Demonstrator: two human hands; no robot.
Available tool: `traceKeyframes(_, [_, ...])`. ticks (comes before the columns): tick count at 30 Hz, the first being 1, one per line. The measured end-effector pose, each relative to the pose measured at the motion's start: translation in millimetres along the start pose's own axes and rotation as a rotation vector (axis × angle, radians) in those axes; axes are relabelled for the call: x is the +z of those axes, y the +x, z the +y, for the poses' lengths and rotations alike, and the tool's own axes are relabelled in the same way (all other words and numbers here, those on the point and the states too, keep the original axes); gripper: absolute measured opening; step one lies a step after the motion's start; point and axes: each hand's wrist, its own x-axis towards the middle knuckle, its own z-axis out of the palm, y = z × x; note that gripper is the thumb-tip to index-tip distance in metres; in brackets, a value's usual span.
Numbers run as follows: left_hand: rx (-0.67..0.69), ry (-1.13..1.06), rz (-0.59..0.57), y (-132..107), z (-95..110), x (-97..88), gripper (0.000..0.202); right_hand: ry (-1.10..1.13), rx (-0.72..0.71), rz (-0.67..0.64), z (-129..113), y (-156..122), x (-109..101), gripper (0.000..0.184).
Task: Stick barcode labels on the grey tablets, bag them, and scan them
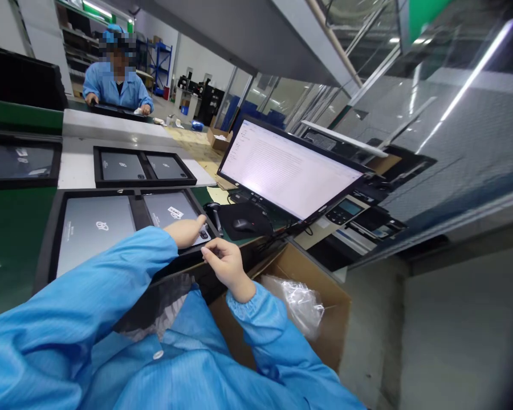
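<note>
A black tray (51, 228) in front of me holds two grey tablets lying back up. My left hand (187, 232) rests on the near right corner of the right tablet (171, 213), by its camera; its fingers look curled and partly hidden. My right hand (224, 263) hovers at the tray's near right edge with fingers curled in a loose pinch; what it holds, if anything, is too small to make out. Both arms are in blue sleeves.
A second tray (143, 183) with two tablets lies further back. A lit monitor (286, 171), a mouse (242, 224) on a black pad and a desk phone (344, 210) stand to the right. An open cardboard box (325, 296) with a plastic bag sits below. Another person in blue works far back.
</note>
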Motion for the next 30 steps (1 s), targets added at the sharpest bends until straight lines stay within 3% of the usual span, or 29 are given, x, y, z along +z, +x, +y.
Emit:
traceKeyframes(4, [-0.178,-0.003,0.12,-27,-35,-10.3,0.059,-0.006,-0.003,-0.053,3,32,-9,0.027])
traceKeyframes(9, [-0.306,-0.115,0.263,-72,-77,-13.6,0.058,-0.08,0.223,-0.195,20,101,2,0.014])
traceKeyframes(13, [-0.305,-0.131,0.359,-86,-80,-10.8,0.055,-0.379,0.266,-0.233,31,156,30,0.017])
traceKeyframes(16, [-0.301,-0.167,0.422,-86,-75,-12.0,0.051,-0.487,0.283,-0.34,35,181,48,0.018])
traceKeyframes(24, [-0.247,-0.647,0.543,-83,-59,-15.8,0.041,-0.405,0.255,-0.536,48,187,50,0.009])
traceKeyframes(28, [-0.209,-0.709,0.631,-85,-53,-19.3,0.045,-0.506,0.16,-0.501,53,181,48,0.009])
traceKeyframes(30, [-0.186,-0.724,0.762,-88,-57,-25.7,0.048,-0.539,0.119,-0.462,53,179,49,0.014])
